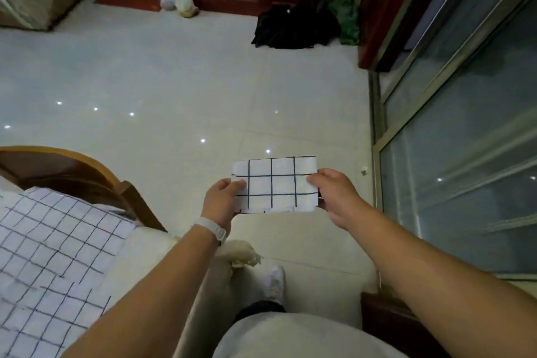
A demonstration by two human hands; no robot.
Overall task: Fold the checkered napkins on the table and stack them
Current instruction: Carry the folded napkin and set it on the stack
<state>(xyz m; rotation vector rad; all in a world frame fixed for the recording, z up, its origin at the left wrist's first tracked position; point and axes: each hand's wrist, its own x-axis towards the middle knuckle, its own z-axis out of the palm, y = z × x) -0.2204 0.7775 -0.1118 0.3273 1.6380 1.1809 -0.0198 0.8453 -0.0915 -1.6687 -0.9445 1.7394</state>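
Your left hand [220,197] and right hand [334,192] pinch the folded napkin [274,184] mid-frame, fingers curled on its ends. Unfolded napkins [49,241] lie lower left.

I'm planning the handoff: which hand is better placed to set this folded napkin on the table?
Left, probably: the left hand pinches the folded napkin on the side nearest the table, which lies to the person's left; the right hand holds the far side.

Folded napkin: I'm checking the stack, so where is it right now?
In the head view the folded napkin is held near centre over the floor, left hand and right hand gripping its ends, right of the spread napkins.
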